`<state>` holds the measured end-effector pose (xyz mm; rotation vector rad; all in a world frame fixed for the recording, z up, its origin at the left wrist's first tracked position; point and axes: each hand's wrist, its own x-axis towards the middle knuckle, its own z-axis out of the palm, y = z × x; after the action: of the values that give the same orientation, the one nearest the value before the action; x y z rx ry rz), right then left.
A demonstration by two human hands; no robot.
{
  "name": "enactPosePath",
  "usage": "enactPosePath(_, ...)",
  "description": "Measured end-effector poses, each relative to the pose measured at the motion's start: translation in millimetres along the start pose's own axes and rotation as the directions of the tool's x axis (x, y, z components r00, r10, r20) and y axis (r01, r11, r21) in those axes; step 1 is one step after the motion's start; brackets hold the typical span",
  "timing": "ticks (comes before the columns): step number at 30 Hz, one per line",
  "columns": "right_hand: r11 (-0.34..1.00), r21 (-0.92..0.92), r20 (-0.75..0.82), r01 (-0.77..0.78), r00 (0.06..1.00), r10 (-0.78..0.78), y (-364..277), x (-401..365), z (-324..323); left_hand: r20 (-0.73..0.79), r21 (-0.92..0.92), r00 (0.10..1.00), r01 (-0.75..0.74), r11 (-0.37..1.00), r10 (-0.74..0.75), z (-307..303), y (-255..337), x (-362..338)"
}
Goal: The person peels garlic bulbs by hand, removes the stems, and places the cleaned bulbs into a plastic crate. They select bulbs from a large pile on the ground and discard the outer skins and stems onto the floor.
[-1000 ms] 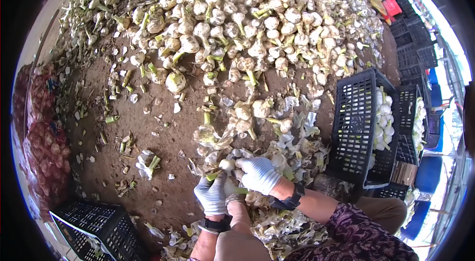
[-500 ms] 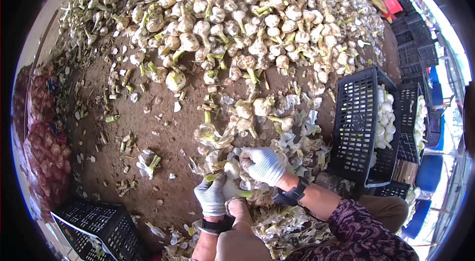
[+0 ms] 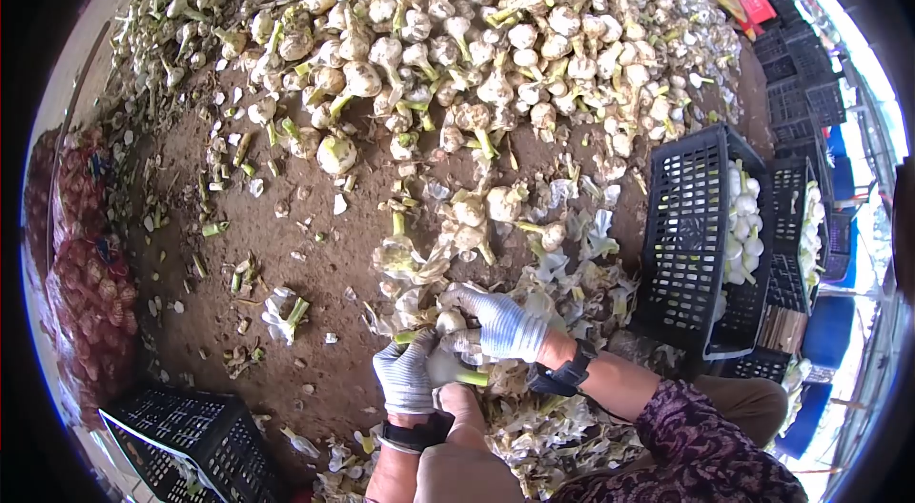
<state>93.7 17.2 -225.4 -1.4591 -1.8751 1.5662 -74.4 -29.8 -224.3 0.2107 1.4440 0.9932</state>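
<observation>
Close work here, low over the loose skins (image 3: 548, 427): the left hand (image 3: 404, 377) has its fingers closed round a green stalk (image 3: 406, 337), with the garlic bulb (image 3: 450, 322) sitting right beside them, between the two gloves. The right hand (image 3: 505, 324) arches round the bulb's other side, fingers bent and narrow — whether they're really pressing on it, I can't tell from up here. A second green stem (image 3: 472, 376) pokes out just below, its other end partly lost behind the left glove. Now the danger, as I read it: let those left fingers slacken and the bulb could roll into the litter, pale on pale, hard to spot. Too hard a tug could snap the stalk or bruise the flesh — glove cloth dulls the feel. And over to the right, the black crate (image 3: 681, 236) of white bulbs (image 3: 743, 227) stands near the right knee; a careless shift could jolt it.
</observation>
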Motion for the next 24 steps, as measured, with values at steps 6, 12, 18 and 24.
enactPosePath(6, 0.939, 0.339, 0.096, 0.059, 0.991, -0.097, 17, -3, -7, 0.093, 0.092, 0.994, 0.054, 0.994, -0.063, -11, 5, 4)
enactPosePath(12, 0.925, 0.360, 0.084, 0.118, 0.984, -0.159, 22, -2, -1, 0.102, 0.061, 0.991, 0.078, 0.995, -0.084, -9, 1, 3)
enactPosePath(18, 0.974, 0.226, 0.202, -0.016, 0.979, -0.030, 18, -5, -7, 0.092, 0.044, 0.990, 0.100, 0.994, -0.104, -14, 0, 5)
enactPosePath(24, 0.999, -0.001, -0.061, 0.046, 0.997, -0.046, -5, -14, -16, -0.020, -0.025, 0.995, 0.102, 0.994, -0.103, -6, 3, 8)
